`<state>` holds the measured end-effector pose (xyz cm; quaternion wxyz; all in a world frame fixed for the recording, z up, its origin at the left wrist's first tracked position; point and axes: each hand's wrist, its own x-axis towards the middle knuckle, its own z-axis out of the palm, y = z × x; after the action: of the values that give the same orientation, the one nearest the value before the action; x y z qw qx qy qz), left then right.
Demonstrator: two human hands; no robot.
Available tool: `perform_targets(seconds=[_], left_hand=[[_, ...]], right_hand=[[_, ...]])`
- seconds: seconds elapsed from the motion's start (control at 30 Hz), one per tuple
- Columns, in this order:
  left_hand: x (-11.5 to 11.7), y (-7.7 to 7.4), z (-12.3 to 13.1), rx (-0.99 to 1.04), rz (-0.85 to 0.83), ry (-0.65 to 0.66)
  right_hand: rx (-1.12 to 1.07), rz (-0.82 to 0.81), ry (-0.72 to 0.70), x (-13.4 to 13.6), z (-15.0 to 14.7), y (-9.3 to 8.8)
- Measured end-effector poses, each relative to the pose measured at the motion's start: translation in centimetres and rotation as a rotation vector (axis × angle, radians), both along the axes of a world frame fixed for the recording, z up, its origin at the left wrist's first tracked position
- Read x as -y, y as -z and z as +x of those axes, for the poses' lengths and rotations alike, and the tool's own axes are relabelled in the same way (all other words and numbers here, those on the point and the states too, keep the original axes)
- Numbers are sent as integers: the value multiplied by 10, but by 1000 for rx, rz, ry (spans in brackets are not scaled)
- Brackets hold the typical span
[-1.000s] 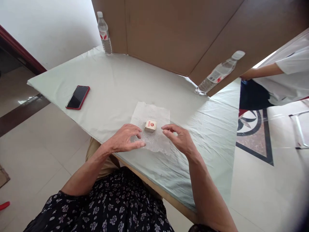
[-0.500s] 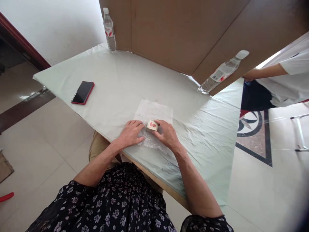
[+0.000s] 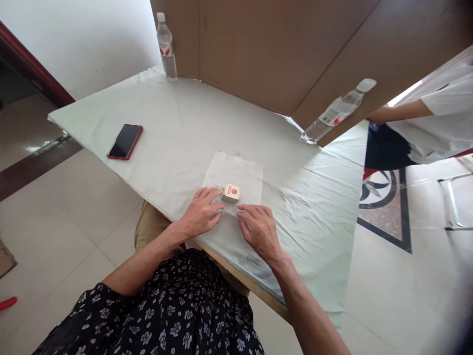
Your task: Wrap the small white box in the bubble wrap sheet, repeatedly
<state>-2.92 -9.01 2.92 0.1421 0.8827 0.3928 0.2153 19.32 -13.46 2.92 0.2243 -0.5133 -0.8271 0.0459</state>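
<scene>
A small cream box [image 3: 231,193] with a red mark on top sits on a white sheet of bubble wrap [image 3: 240,173] spread on the table. My left hand [image 3: 202,212] rests on the sheet's near left part, fingers curled, fingertips close to the box. My right hand [image 3: 257,228] lies on the sheet's near edge just below and right of the box, fingers bent down on the wrap. Whether the fingers pinch the wrap is hard to make out.
The table [image 3: 170,128] wears a pale green cloth. A red phone [image 3: 125,141] lies at the left. One water bottle [image 3: 166,45] stands at the back, another [image 3: 338,110] by the brown cardboard screen [image 3: 281,49]. A person in white [image 3: 439,116] stands at the right.
My hands came down from hovering onto the sheet. My right hand, which touched the box half a second ago, has slid back toward me onto the wrap's near edge.
</scene>
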Motion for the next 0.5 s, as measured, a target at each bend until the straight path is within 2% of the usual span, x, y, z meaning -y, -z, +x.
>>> perform_targets(seconds=[0.1,0.23,0.5], left_hand=[[-10,-8,6,83,12,-34],[-24,-16,14,88,-25,-97],[-46,-9,36,379,-388,-247]], right_hand=[[-144,-7,103,-20,2,2],[-271,-114,185,-43,7,-2],[-532,-223,203,-63,3,-1]])
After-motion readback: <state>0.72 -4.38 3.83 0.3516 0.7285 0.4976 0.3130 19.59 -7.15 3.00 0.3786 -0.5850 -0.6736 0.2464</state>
